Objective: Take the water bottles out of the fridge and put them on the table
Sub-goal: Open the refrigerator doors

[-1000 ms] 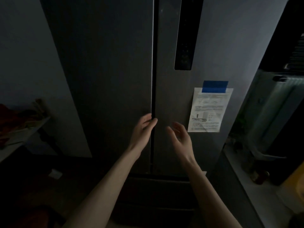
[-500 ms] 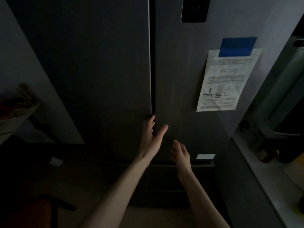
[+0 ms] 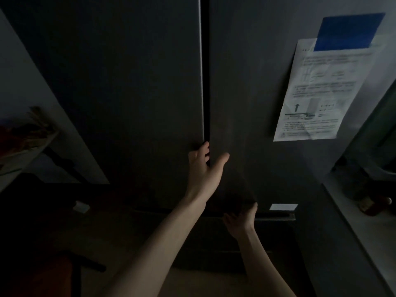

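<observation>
Head view: the left hand (image 3: 203, 168) hooks its fingers into the upright gap between the closed fridge (image 3: 128, 93) doors, the right hand (image 3: 241, 219) hangs spread lower down, and the bottles are unseen, presumably inside.

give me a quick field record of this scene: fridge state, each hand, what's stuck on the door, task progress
fridge: tall dark grey two-door fridge, both upper doors closed
left hand: left hand at the dark centre gap, fingers hooked into it at the left door's edge
right hand: right hand low, at the bottom edge of the right door, holding nothing
door items: white printed paper sheet held by blue tape strip on the right door
water bottles: none visible
progress: doors not yet opened
</observation>
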